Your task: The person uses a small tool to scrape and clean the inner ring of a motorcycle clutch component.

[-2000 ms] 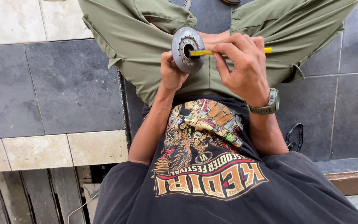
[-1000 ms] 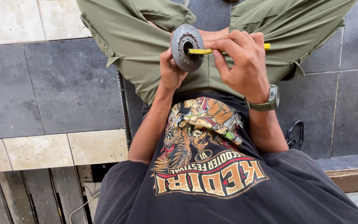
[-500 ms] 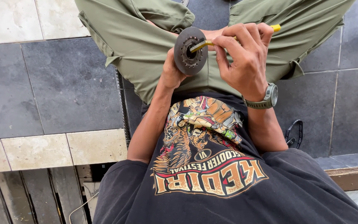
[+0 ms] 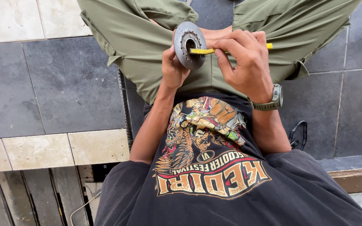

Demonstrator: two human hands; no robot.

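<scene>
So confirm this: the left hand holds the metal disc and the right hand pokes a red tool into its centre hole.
Not quite. In the head view the tool is yellow, not red. The left hand does hold the disc, and the right hand pokes the tool into its centre hole.

**No Packages, Signs or Screens in View**

Nothing of that kind appeared on the tiled floor or in the lap. The nearest thing to a label was the orange, cream and red printed graphic on the black shirt.

Yellow tool mid-shaft hidden under right hand; tip inside metal disc bore unseen.
</scene>
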